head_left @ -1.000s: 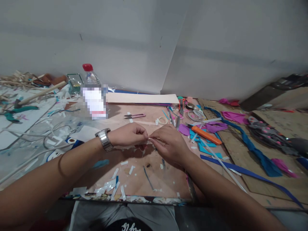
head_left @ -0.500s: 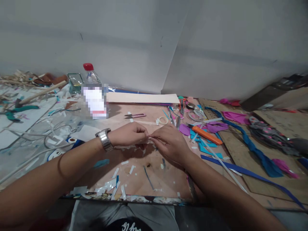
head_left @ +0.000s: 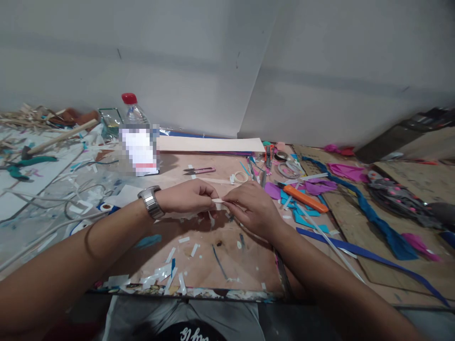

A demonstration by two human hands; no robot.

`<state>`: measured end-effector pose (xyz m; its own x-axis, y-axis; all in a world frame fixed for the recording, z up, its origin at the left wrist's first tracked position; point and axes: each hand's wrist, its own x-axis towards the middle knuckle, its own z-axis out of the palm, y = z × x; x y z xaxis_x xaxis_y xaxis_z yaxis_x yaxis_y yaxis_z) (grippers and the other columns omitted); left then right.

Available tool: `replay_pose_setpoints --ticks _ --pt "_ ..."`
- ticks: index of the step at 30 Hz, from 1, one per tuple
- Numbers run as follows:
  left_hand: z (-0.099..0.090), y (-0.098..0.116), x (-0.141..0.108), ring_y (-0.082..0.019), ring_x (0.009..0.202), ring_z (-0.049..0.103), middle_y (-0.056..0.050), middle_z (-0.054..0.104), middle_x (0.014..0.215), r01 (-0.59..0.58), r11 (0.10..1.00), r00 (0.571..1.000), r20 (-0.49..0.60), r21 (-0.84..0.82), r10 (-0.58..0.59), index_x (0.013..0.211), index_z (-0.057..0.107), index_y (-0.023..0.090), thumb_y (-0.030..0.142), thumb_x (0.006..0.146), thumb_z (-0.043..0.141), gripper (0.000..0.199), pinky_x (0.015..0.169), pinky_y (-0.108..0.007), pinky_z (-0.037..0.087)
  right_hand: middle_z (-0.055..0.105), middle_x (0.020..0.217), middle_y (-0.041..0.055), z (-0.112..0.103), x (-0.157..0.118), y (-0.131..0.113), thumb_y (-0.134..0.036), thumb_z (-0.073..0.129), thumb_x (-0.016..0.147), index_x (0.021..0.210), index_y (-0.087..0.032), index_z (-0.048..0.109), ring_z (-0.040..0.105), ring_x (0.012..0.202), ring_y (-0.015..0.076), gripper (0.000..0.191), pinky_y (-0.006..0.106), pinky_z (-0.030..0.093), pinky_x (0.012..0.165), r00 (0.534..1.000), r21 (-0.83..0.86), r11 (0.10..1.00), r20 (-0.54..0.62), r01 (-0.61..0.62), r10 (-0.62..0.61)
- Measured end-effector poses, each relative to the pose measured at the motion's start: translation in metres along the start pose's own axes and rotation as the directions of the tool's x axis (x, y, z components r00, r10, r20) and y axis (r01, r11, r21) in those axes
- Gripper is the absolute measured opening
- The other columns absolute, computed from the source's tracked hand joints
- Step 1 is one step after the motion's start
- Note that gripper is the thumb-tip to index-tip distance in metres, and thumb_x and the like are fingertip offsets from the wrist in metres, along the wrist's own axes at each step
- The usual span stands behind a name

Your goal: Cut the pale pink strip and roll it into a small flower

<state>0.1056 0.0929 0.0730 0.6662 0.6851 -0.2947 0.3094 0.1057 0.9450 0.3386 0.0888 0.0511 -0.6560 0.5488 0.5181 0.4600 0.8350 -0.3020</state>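
A thin whitish strip [head_left: 217, 201], perhaps paper or tape, runs between my two hands over the middle of the board. My left hand [head_left: 187, 196], with a metal watch [head_left: 152, 202] at the wrist, pinches its left end between thumb and fingers. At the other end my right hand [head_left: 251, 207] has it in a fingertip pinch. A narrow pale end hangs below the left fingers. Beyond the hands lie thread snips [head_left: 199, 170] and a small roll of tape [head_left: 241, 177].
An orange utility knife [head_left: 305, 198] lies on teal scraps at right, near a long blue strip [head_left: 369, 210] and cardboard [head_left: 355, 255]. A red-capped bottle [head_left: 135, 111] stands at the back left. Green-handled pliers [head_left: 31, 163] and cables lie left. Paper scraps litter the front edge.
More of the whitish strip shows between my fingertips, and a pale end now hangs below the left fingers. Both hands stay close together in nearly the same place.
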Motion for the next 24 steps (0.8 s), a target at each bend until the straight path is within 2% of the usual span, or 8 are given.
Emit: replay_pose_setpoints --ticks 4,8,14,19,21,24 --pt "-0.0012 -0.0032 0.0007 -0.013 0.070 0.071 -0.006 0.077 0.090 -0.025 0.999 0.998 0.056 0.028 0.023 0.092 0.066 0.016 0.024 0.086 0.063 0.011 0.062 -0.022 0.052 0.076 0.088 0.0041 0.0007 -0.0005 0.0002 -0.021 0.063 0.098 0.097 -0.021 0.070 0.067 0.083 0.0197 0.008 0.038 0.043 0.085 1.000 0.024 1.000 -0.014 0.002 -0.002" --pt "-0.0029 -0.0045 0.0011 -0.012 0.070 0.070 -0.006 0.078 0.095 -0.018 0.998 0.998 0.067 0.066 0.014 0.094 0.065 0.016 0.017 0.086 0.056 0.013 0.065 -0.023 0.054 0.077 0.088 0.0048 0.0020 -0.0004 0.0010 -0.020 0.063 0.097 0.098 -0.021 0.072 0.068 0.084 0.0202 0.009 0.038 0.045 0.084 0.999 0.021 0.999 -0.041 0.028 -0.027" --pt "-0.0062 -0.0009 -0.0010 -0.013 0.066 0.069 -0.004 0.077 0.093 0.009 0.971 0.999 0.045 0.237 -0.021 0.095 0.067 0.017 0.011 0.081 0.052 0.021 0.058 -0.021 0.051 0.077 0.086 0.0039 0.0017 0.0004 0.0016 -0.018 0.064 0.096 0.097 -0.020 0.072 0.068 0.082 0.0197 0.009 0.038 0.045 0.084 0.997 0.016 0.999 -0.050 0.050 -0.050" --pt "-0.0055 0.0027 -0.0034 -0.015 0.073 0.069 -0.002 0.075 0.091 -0.054 0.905 0.998 0.035 0.422 0.044 0.100 0.069 0.017 0.005 0.075 0.052 0.032 0.063 -0.021 0.049 0.076 0.085 0.0038 0.0011 0.0002 0.0018 -0.019 0.063 0.096 0.096 -0.021 0.072 0.067 0.082 0.0201 0.009 0.038 0.045 0.084 0.999 0.023 1.000 -0.042 0.009 -0.008" --pt "-0.0040 0.0036 -0.0038 -0.015 0.076 0.069 -0.002 0.075 0.092 -0.056 0.891 0.998 0.033 0.451 0.046 0.100 0.069 0.017 0.005 0.077 0.052 0.032 0.065 -0.021 0.049 0.076 0.083 0.0040 0.0009 0.0001 0.0021 -0.019 0.063 0.095 0.097 -0.021 0.072 0.067 0.080 0.0200 0.009 0.038 0.045 0.083 0.999 0.032 0.999 -0.043 -0.011 0.013" --pt "-0.0004 0.0040 -0.0034 -0.015 0.073 0.069 -0.003 0.076 0.091 -0.066 0.893 0.998 0.023 0.446 0.063 0.100 0.069 0.017 0.013 0.087 0.050 0.023 0.064 -0.022 0.049 0.075 0.083 0.0041 0.0007 0.0001 0.0022 -0.019 0.063 0.095 0.096 -0.020 0.072 0.067 0.079 0.0200 0.009 0.038 0.045 0.083 0.999 0.047 0.999 -0.042 -0.024 0.026"
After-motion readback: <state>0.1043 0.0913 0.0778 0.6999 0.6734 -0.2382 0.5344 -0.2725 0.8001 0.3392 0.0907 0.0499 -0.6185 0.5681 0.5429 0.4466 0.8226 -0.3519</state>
